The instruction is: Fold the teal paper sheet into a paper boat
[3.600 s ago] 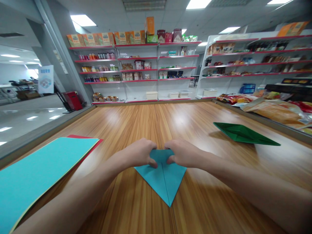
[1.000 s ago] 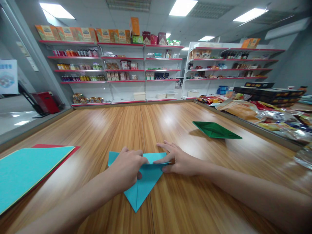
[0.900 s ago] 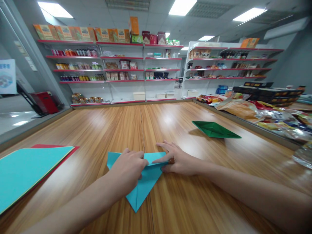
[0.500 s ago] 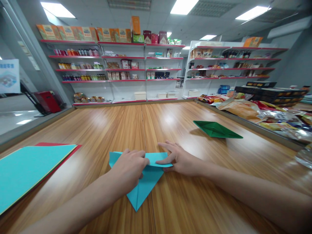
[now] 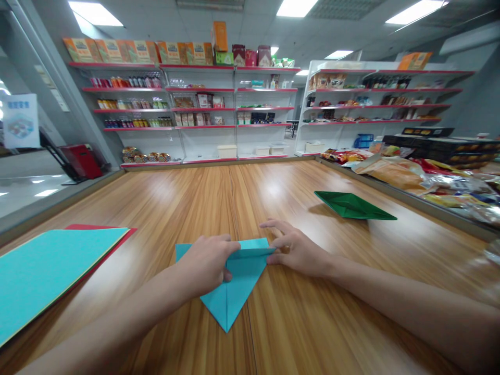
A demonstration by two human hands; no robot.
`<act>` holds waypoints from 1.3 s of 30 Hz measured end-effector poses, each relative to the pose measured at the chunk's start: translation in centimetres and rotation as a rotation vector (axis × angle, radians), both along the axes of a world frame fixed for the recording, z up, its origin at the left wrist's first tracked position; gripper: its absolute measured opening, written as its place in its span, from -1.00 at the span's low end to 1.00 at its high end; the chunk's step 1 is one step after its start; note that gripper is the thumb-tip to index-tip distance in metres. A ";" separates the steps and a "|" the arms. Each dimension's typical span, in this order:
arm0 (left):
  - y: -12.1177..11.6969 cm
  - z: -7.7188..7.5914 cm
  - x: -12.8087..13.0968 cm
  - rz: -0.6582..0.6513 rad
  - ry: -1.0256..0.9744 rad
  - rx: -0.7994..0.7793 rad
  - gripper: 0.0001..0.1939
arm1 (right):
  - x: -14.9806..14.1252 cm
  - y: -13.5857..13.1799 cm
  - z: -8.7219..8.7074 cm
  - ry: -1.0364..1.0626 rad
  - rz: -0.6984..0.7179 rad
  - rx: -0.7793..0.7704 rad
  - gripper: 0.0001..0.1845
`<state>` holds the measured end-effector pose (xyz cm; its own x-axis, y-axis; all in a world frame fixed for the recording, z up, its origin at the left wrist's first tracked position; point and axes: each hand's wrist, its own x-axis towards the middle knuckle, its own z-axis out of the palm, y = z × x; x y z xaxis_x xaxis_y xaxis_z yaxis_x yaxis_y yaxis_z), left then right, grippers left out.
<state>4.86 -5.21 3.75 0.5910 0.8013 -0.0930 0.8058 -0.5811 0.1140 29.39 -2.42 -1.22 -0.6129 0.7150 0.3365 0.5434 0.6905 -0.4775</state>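
Note:
A folded sheet of blue paper (image 5: 242,276) lies on the wooden table, its point toward me and a strip along its far edge folded up. My left hand (image 5: 207,263) grips the left part of this paper, thumb on the near side, fingers curled over the flap; it covers much of that side. My right hand (image 5: 299,250) pinches the flap's right corner between thumb and index finger, while its other fingers stretch out past the far edge. Farther off to the right rests a folded green paper boat (image 5: 353,205).
At the left lies a stack of coloured sheets (image 5: 50,265), blue on top with a red edge showing. Packaged snacks (image 5: 406,174) and black boxes (image 5: 433,148) are beyond the table's right rim. Stocked shelves (image 5: 207,109) stand behind the table (image 5: 187,198).
Since the oldest frame, my hands have gone from the paper's far edge to its flap and right corner. In the last half second the right hand shifted slightly outward along the flap; the view also moved.

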 end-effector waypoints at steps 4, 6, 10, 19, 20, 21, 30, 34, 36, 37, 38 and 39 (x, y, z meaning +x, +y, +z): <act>-0.2 0.1 -0.2 -0.008 0.043 0.041 -0.77 | 0.3 -0.4 0.9 -0.103 0.088 0.036 -0.87; -0.3 0.1 -0.1 -0.022 0.054 0.061 -0.80 | 0.5 -0.9 1.6 -0.186 0.169 0.052 -0.77; -0.1 -0.1 -0.2 -0.017 0.035 0.046 -0.76 | 0.7 -1.3 1.9 -0.201 0.193 0.000 -0.60; 0.0 0.0 0.2 -0.009 0.016 0.016 -0.74 | 0.4 -0.3 1.0 -0.141 0.139 -0.049 -0.72; -0.1 0.0 0.2 -0.010 0.025 0.021 -0.76 | 0.4 -0.5 1.1 -0.155 0.136 -0.035 -0.76; -0.1 0.1 0.2 -0.012 0.034 0.030 -0.77 | 0.3 -0.7 1.2 -0.175 0.136 -0.013 -0.79; 0.3 -0.6 -0.1 -0.025 -0.058 0.039 -0.82 | -2.2 -1.4 0.6 0.030 0.010 0.019 -0.84; 0.6 -0.3 -0.3 0.080 -0.051 0.034 -0.72 | -2.1 0.0 0.4 0.065 -0.040 -0.121 -0.83; 0.9 -0.1 -0.9 0.164 -0.006 0.013 -0.60 | -1.6 0.4 0.4 0.053 -0.048 -0.137 -0.83; 1.0 -0.1 -1.3 0.198 0.016 0.003 -0.59 | -1.3 0.5 0.5 0.045 -0.064 -0.125 -0.82; 1.2 0.0 -1.6 0.221 0.031 -0.004 -0.61 | -1.1 0.5 0.6 0.035 -0.094 -0.088 -0.84; 1.3 0.0 -2.0 0.233 0.036 -0.007 -0.64 | -1.0 0.3 0.8 0.023 -0.144 -0.016 -0.88</act>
<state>2.88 -3.90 3.72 0.3863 0.9149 -0.1172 0.9217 -0.3781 0.0863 28.40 -2.13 -0.45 -0.4953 0.8006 0.3371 0.6252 0.5980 -0.5015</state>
